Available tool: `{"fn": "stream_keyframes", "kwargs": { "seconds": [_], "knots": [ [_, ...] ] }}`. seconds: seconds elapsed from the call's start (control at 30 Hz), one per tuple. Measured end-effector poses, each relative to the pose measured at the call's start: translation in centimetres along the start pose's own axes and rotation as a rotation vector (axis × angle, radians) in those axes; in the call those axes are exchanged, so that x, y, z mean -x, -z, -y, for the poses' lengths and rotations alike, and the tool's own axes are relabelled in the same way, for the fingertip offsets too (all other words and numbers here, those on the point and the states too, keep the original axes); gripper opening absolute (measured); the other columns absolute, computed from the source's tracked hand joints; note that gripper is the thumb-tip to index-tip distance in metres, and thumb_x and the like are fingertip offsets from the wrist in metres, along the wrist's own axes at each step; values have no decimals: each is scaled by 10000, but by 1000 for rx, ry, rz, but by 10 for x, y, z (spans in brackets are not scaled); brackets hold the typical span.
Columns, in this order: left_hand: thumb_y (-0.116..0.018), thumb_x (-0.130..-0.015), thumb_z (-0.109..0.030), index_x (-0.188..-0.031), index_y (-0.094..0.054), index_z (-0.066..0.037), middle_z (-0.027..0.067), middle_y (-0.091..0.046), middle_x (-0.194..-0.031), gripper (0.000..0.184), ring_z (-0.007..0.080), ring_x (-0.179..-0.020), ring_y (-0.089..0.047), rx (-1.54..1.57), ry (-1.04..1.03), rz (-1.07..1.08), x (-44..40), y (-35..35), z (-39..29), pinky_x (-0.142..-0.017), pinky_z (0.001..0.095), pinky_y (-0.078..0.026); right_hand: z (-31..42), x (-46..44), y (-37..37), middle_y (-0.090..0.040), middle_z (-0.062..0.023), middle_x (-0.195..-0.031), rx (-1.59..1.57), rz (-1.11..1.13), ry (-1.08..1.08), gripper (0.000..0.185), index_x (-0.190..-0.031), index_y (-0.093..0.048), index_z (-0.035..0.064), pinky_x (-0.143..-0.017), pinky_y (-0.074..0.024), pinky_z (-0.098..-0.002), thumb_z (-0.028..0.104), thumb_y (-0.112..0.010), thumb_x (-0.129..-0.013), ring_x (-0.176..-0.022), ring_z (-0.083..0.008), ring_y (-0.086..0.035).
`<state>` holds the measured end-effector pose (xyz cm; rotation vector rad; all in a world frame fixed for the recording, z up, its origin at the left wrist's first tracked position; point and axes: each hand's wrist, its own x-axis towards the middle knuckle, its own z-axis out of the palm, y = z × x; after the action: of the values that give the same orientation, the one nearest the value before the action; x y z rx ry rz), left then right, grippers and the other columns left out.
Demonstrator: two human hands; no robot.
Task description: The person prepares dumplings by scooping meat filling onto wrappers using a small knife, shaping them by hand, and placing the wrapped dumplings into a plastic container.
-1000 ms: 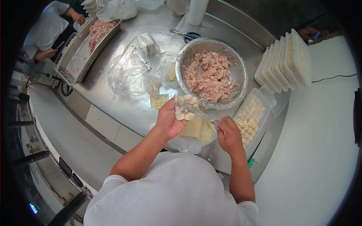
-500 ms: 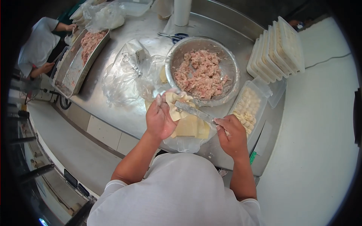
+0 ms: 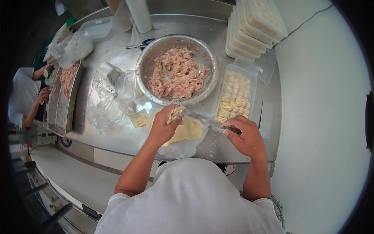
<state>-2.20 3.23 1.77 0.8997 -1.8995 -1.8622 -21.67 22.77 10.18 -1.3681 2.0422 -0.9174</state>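
Note:
My left hand (image 3: pixel 163 126) has its fingers closed around a gathered dumpling wrapper (image 3: pixel 175 114), whose folded edges show at the top; any filling inside is hidden. In my right hand (image 3: pixel 248 137) is a flat metal spatula (image 3: pixel 200 118), blurred, its tip close to the wrapper. Below them, a stack of yellowish wrappers (image 3: pixel 190 132) lies on plastic. Just beyond my hands stands a steel bowl (image 3: pixel 214 76) with pink minced meat (image 3: pixel 175 72). Several formed dumplings (image 3: pixel 235 93) fill a clear plastic container (image 3: pixel 254 80) near my right hand.
Stacked lidded containers (image 3: pixel 243 35) stand at the back right. Scissors (image 3: pixel 146 43) lie behind the bowl, and a marked plastic bag (image 3: pixel 103 97) lies to its left. At the far left, another person (image 3: pixel 24 89) works beside a metal tray (image 3: pixel 74 107) of minced meat.
The wrapper has gone from open and spread to gathered within my left hand. My right hand has drawn the spatula slightly away. The camera view has shifted right.

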Motion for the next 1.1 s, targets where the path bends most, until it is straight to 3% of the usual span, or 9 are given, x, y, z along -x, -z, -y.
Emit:
{"fn": "stream_keyframes", "kwargs": {
  "seconds": [0.1, 0.13, 0.23, 0.37, 0.43, 0.53, 0.63, 0.83, 1.1],
  "knots": [
    [-665, -927, -90, -1012, -619, -4, 52, -652, -889, 129, 129, -795, -638, -173, -69, -33, -12, -19, 9, -728, 278, -522, -18, 9, -20, -625, -81, -858, -189, -14, -275, 179, -987, -685, 29, -675, -484, -302, 120, -753, -849, -775, -138, -599],
    [-659, -943, -127, -1029, -625, -21, 53, -642, -888, 140, 136, -821, -625, 106, -82, 29, -14, -32, 6, -775, 291, -515, -26, 12, -34, -625, -66, -864, -262, 40, -436, 204, -1005, -675, 29, -677, -475, -274, 146, -763, -864, -794, -91, -578],
    [-654, -950, -148, -1049, -628, -18, 58, -629, -955, 166, 148, -922, -611, 523, 39, 127, -20, -82, 4, -845, 317, -495, -40, 18, -88, -611, -26, -889, -838, -220, -208, 259, -1101, -624, 32, -630, -462, -242, 153, -738, -902, -773, -56, -551],
    [-658, -931, -97, -1088, -641, -15, 94, -621, -1058, 178, 190, -1013, -601, 566, 244, 300, -25, -116, -15, -910, 351, -477, -45, 16, -96, -623, -11, -940, -1298, -405, -296, 301, -1156, -567, 45, -545, -428, -224, 147, -720, -918, -684, -44, -524],
    [-682, -884, -28, -1167, -647, -27, 132, -615, -1167, 285, 231, -1030, -605, -73, -522, 270, -45, -117, -6, -911, 354, -491, -66, 20, -89, -630, -21, -938, -1329, -522, -336, 294, -1160, -543, 59, -481, -370, -205, 110, -703, -919, -617, -26, -485],
    [-749, -817, -12, -1141, -676, -42, 163, -620, -1211, 334, 302, -1082, -626, -138, -551, 505, -61, -121, -14, -913, 386, -521, -91, 30, -75, -633, -26, -920, -1440, -633, -318, 278, -1147, -547, 64, -459, -330, -189, 84, -698, -915, -597, -20, -472],
    [-787, -790, -53, -1046, -697, -39, 152, -637, -1194, 272, 317, -1096, -647, -277, -590, 659, -87, -131, -7, -895, 407, -546, -111, 41, -54, -624, -23, -900, -1373, -500, -440, 284, -1167, -562, 42, -510, -377, -195, 54, -685, -911, -634, -38, -508],
    [-765, -765, -23, -968, -657, -27, 156, -671, -1067, 230, 351, -996, -661, -535, -527, 531, -158, -162, 5, -816, 409, -549, -130, 50, -55, -623, -27, -900, -1045, -694, -596, 284, -1178, -610, 10, -696, -469, -229, 32, -677, -903, -814, -96, -602],
    [-592, -781, 42, -1210, -601, -51, 206, -639, -1204, 439, 398, -1105, -618, -837, -333, 582, -151, -173, -6, -914, 454, -511, -134, 60, -54, -600, -12, -901, -694, -653, -602, 275, -1185, -620, 14, -731, -467, -228, 67, -669, -920, -787, -84, -565]
  ]
}}
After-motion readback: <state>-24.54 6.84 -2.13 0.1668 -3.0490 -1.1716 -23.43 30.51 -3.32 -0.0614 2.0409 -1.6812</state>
